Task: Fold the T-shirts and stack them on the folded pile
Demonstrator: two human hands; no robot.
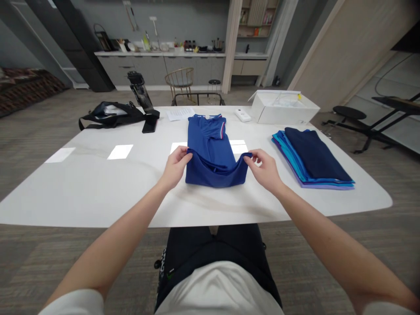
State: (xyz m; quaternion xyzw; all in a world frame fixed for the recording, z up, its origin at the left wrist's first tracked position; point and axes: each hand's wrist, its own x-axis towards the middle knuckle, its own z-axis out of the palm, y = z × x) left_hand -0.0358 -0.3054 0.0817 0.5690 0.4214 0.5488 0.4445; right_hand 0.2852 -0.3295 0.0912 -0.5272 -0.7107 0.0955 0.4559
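The left hand [175, 168] and the right hand [264, 170] are well apart, one at each side of a blue polo shirt [210, 153]. Each pinches the shirt's lower edge between thumb and fingers, holding that edge slightly up off the tabletop [98, 192] so that the cloth sags in a shallow curve between the hands.

The shirt lies flat and lengthwise in the middle of the tabletop, its collar toward the far edge and its lower part near the hands. A sleeve with a striped cuff [223, 131] lies folded in on the right.

Just right of the right hand, a stack of folded shirts [311, 159] in navy, teal and purple sits near the right edge. Along the far edge are a white box [284, 108], a white remote [243, 115], a paper sheet [180, 113], a phone [149, 124] and a black bag [110, 114].
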